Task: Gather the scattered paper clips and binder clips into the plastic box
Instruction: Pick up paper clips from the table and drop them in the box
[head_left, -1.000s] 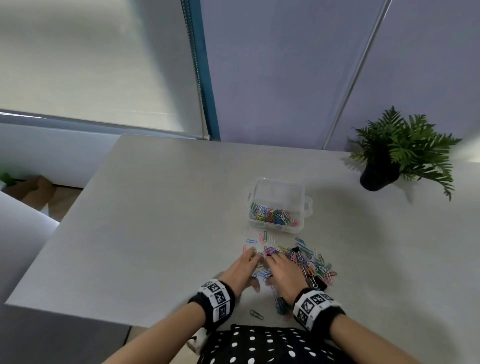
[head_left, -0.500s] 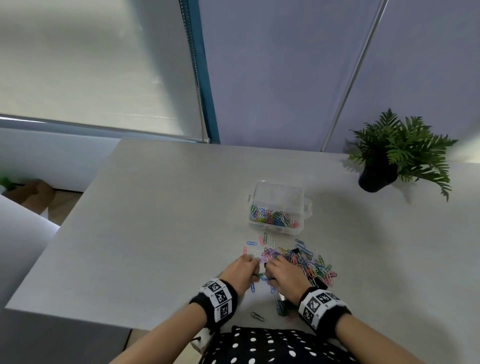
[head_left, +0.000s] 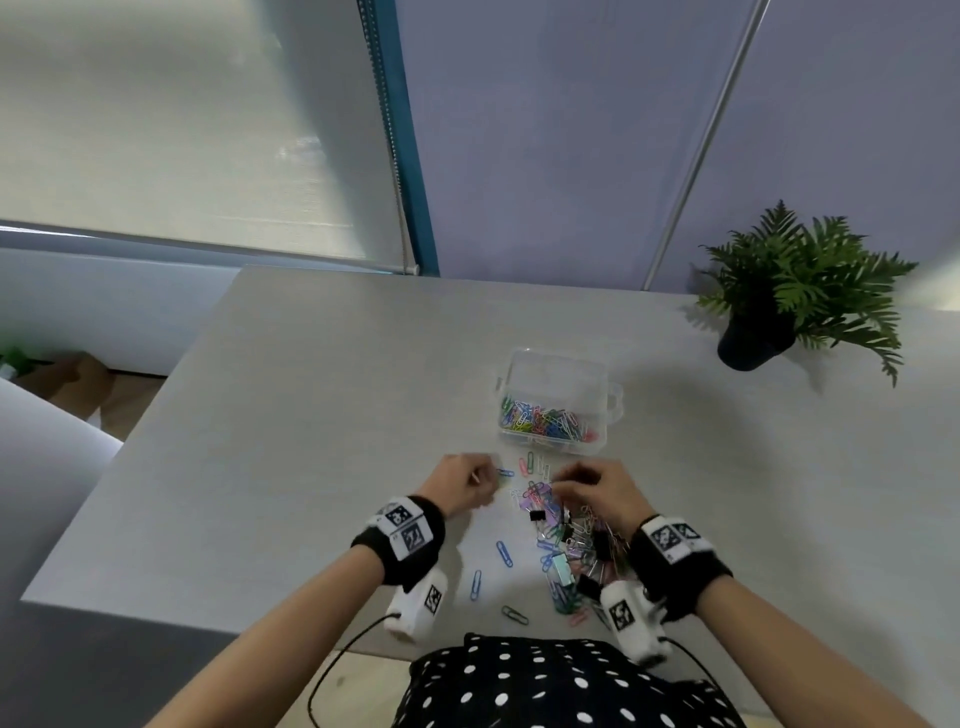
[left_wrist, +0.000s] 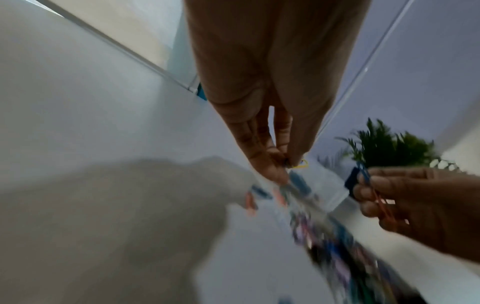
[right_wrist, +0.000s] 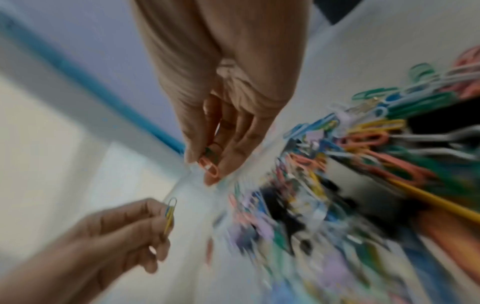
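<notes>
The clear plastic box (head_left: 558, 371) stands open mid-table with several coloured paper clips (head_left: 545, 421) inside. Just short of it, my left hand (head_left: 483, 475) pinches yellow and blue paper clips (left_wrist: 300, 164) between thumb and fingers. My right hand (head_left: 566, 480) pinches an orange paper clip (right_wrist: 209, 166) along with a blue one (left_wrist: 363, 174). Both hands hover above the table, a little apart. Under and behind the right hand lies the pile of paper clips and black binder clips (head_left: 566, 540). The wrist views are blurred.
Loose blue clips (head_left: 503, 553) and a grey clip (head_left: 514, 614) lie near the table's front edge (head_left: 260, 618). A potted fern (head_left: 795, 301) stands at the back right. The table's left edge drops off beside a white chair (head_left: 47, 467).
Both hands were together on the pile; now they have lifted off, moved apart and shifted forward toward the box, each holding clips.
</notes>
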